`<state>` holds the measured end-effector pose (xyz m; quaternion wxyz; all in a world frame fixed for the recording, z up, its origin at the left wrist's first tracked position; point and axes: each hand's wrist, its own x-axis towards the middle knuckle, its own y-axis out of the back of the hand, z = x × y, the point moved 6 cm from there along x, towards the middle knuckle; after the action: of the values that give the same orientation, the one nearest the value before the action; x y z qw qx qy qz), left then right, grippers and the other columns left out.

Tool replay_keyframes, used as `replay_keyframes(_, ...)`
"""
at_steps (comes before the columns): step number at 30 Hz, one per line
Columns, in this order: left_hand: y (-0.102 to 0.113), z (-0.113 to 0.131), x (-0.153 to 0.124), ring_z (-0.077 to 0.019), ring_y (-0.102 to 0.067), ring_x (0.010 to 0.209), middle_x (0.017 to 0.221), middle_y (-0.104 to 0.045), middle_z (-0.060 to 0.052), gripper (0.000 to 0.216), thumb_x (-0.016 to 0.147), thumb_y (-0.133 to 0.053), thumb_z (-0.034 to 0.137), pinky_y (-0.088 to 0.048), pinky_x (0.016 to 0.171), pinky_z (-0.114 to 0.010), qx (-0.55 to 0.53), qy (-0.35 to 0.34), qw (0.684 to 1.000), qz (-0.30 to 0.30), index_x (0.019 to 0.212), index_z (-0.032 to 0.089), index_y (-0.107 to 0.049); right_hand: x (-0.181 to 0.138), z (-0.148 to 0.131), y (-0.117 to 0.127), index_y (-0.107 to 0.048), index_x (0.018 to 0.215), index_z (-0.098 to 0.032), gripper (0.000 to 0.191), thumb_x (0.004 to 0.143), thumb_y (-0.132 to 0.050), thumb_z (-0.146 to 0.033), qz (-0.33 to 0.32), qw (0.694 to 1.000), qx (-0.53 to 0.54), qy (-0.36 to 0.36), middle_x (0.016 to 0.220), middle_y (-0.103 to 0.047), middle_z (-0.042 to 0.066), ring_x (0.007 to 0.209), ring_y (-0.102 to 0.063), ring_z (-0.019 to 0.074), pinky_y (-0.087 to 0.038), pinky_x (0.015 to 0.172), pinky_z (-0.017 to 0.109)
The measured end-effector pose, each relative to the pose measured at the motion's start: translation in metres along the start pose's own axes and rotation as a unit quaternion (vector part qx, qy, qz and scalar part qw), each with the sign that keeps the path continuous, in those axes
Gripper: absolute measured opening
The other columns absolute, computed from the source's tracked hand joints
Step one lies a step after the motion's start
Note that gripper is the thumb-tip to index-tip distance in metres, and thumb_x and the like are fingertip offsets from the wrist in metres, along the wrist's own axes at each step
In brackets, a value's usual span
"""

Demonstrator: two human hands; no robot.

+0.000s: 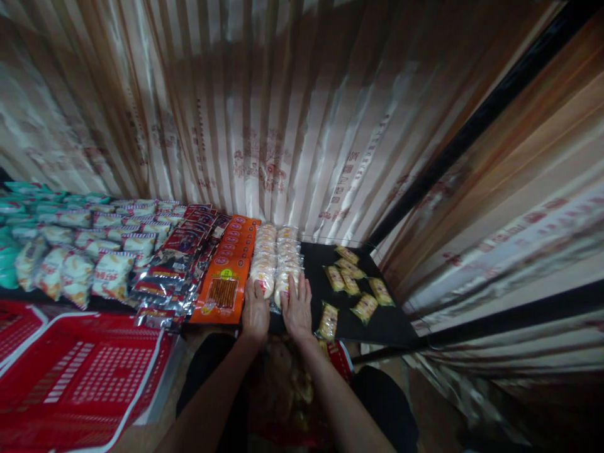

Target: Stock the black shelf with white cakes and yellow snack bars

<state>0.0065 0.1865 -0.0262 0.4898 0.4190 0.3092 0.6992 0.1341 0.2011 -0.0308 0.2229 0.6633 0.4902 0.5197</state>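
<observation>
Two rows of white, round, clear-wrapped crackers (265, 251) run side by side from the back of the black shelf (314, 264) to its front. My left hand (255, 313) lies with outstretched fingers against the near end of the left row. Beside it, my right hand (297, 309) has its fingers spread over the front of the right row. Neither hand is wrapped around a pack. An orange snack packet (229, 270) lies just left of my left hand. Several small yellow wrapped snacks (350, 281) are scattered right of my right hand.
Dark red shiny packets (182, 245), white snack bags (113, 274) and green bags (7, 255) fill the shelf leftward. Red baskets (94, 371) stand below at the left. Pleated curtain (264, 113) hangs behind, and a black pole (472, 119) slants at the right.
</observation>
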Motion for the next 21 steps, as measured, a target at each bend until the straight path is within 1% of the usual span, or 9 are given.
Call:
replay_keyframes(4, -0.003, -0.003, -0.003, -0.028, -0.026, 0.134, 0.141, -0.033, -0.023, 0.048, 0.081, -0.043, 0.012, -0.036, 0.104, -0.041, -0.011, -0.005, 1.0, -0.008, 0.129, 0.006, -0.038, 0.007, 0.002, -0.001, -0.035, 0.136, -0.015, 0.05, 0.092, -0.03, -0.037, -0.009, 1.0, 0.008, -0.002, 0.15, -0.017, 0.013, 0.136, -0.014, 0.0262, -0.028, 0.105, 0.048)
replay_keyframes(8, -0.004, -0.004, -0.002, -0.0285, -0.026, 0.134, 0.141, -0.032, -0.024, 0.049, 0.081, -0.043, 0.011, -0.034, 0.106, -0.039, -0.015, -0.006, 1.0, -0.016, 0.13, 0.004, -0.038, 0.007, 0.005, -0.002, -0.035, 0.136, -0.014, 0.05, 0.092, -0.03, -0.037, -0.011, 1.0, 0.01, 0.0, 0.149, -0.019, 0.013, 0.136, -0.015, 0.026, -0.027, 0.106, 0.048)
replay_keyframes(11, -0.004, -0.004, -0.004, -0.0278, -0.024, 0.135, 0.144, -0.027, -0.023, 0.049, 0.082, -0.041, 0.012, -0.034, 0.106, -0.039, -0.016, -0.01, 1.0, -0.008, 0.131, 0.006, -0.037, 0.005, 0.005, -0.002, -0.034, 0.137, -0.015, 0.052, 0.091, -0.031, -0.04, -0.005, 1.0, 0.022, -0.003, 0.15, -0.015, 0.013, 0.136, -0.012, 0.027, -0.026, 0.105, 0.05)
replay_keyframes(14, -0.004, -0.004, -0.009, -0.0268, -0.022, 0.136, 0.145, -0.025, -0.02, 0.05, 0.082, -0.041, 0.012, -0.034, 0.106, -0.039, -0.017, -0.016, 1.0, 0.003, 0.132, 0.008, -0.036, 0.004, 0.007, 0.0, -0.031, 0.138, -0.016, 0.056, 0.09, -0.031, -0.044, 0.009, 0.999, 0.036, -0.03, 0.151, -0.012, 0.012, 0.137, -0.01, 0.0276, -0.025, 0.105, 0.051)
replay_keyframes(17, 0.001, -0.001, -0.014, -0.0281, -0.024, 0.135, 0.144, -0.029, -0.02, 0.049, 0.082, -0.041, 0.013, -0.034, 0.105, -0.039, -0.01, -0.019, 1.0, 0.013, 0.131, 0.006, -0.038, 0.004, 0.012, 0.002, -0.026, 0.14, -0.018, 0.057, 0.09, -0.028, -0.046, 0.014, 0.995, 0.067, -0.074, 0.151, -0.013, 0.012, 0.137, -0.011, 0.027, -0.025, 0.105, 0.051)
replay_keyframes(19, 0.009, 0.002, -0.014, -0.0286, -0.029, 0.133, 0.14, -0.036, -0.019, 0.045, 0.084, -0.04, 0.017, -0.034, 0.105, -0.041, -0.003, -0.023, 0.999, 0.027, 0.127, 0.006, -0.043, 0.007, 0.018, 0.002, -0.024, 0.141, -0.018, 0.058, 0.091, -0.025, -0.047, 0.008, 0.99, 0.106, -0.097, 0.15, -0.014, 0.012, 0.137, -0.012, 0.0256, -0.025, 0.106, 0.05)
replay_keyframes(21, 0.02, 0.004, -0.007, -0.0277, -0.034, 0.13, 0.135, -0.044, -0.017, 0.041, 0.086, -0.037, 0.021, -0.033, 0.106, -0.042, -0.005, -0.033, 0.998, 0.051, 0.124, 0.008, -0.048, 0.014, 0.026, 0.002, -0.024, 0.141, -0.015, 0.059, 0.091, -0.023, -0.047, 0.006, 0.981, 0.151, -0.119, 0.15, -0.016, 0.013, 0.138, -0.012, 0.0234, -0.022, 0.108, 0.048)
